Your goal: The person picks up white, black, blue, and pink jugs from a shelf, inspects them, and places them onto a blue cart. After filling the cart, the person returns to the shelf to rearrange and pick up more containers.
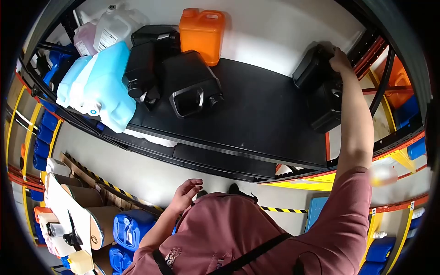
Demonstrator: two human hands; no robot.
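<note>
Black jerrycan [310, 68] stands at the far right corner of the black shelf [256, 114], against the white wall, with a second black canister [326, 106] just in front of it near the shelf's right edge. The right hand [340, 59] rests on top of the black jerrycan at its upper right, arm stretched out along the right edge of the shelf; its fingers curl over the can's top, but whether they are clamped on a handle cannot be told from here. The left hand [185, 192] hangs low, off the shelf's near edge and close to the chest, fingers loosely bent and apart, holding nothing.

Toward the left end of the shelf lies a cluster of containers: two black jerrycans tipped on their sides [188, 87], a light blue jerrycan [103, 85] lying at the left near corner with its cap over the edge, a white jug [117, 25] and a pinkish one [85, 39] at the far left corner, and an orange jerrycan [201, 32] upright against the wall. The middle of the shelf lies between the two groups. Blue canisters [130, 229] sit on the floor below.
</note>
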